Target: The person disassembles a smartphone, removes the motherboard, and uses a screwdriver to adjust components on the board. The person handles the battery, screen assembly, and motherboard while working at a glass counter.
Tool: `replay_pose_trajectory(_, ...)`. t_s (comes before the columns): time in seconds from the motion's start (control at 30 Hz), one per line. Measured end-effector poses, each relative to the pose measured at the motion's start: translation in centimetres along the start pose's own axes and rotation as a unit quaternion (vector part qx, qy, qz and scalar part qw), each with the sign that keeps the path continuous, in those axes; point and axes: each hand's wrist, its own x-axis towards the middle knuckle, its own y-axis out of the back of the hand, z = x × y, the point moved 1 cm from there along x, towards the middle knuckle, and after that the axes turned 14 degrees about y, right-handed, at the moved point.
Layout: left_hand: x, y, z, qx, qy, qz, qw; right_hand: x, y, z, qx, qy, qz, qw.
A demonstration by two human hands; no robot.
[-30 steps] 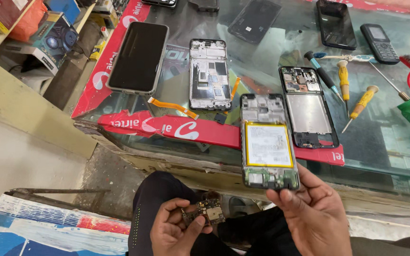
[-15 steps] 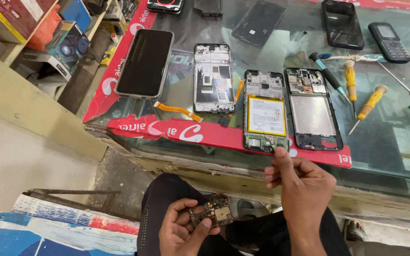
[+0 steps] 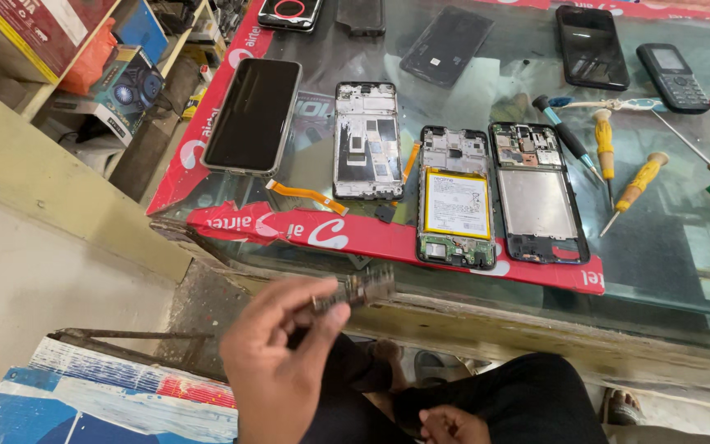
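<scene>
Left hand (image 3: 277, 362), circuit board (image 3: 363, 289) now higher.

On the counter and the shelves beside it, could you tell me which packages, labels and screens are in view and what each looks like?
Smartphone: counter's left, face up, dark blank screen.
Battery label: white rectangle, yellow border, inside an opened phone.
Keypad phone: far right, small grey screen.
Black phone: far side, dark screen.
Red banner strip: along the counter's front edge, white lettering.
Box: left shelf, dark blue, fan picture.
Red carton: top left.
</scene>
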Motion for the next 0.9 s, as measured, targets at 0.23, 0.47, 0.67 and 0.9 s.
replay_pose_trajectory(0.23,11.4,-5.3,6.1,0.098,-0.054,-0.028,0.993,1.1,0.3,-1.4,0.050,0.022,-0.055,0.997)
replay_pose_trajectory(0.47,14.4,-7.5,4.6,0.213,-0.168,0.003,0.963,1.9,0.4,-1.8,0.029,0.006,-0.064,0.997)
replay_pose_trajectory(0.67,14.8,-7.7,2.7,0.281,-0.236,0.023,0.930,2.4,0.6,-1.0,0.023,0.002,-0.062,0.998)
replay_pose_trajectory(0.9,14.8,-7.8,2.8,0.278,-0.223,0.010,0.934,2.8,0.7,1.2,0.028,-0.022,-0.074,0.997)
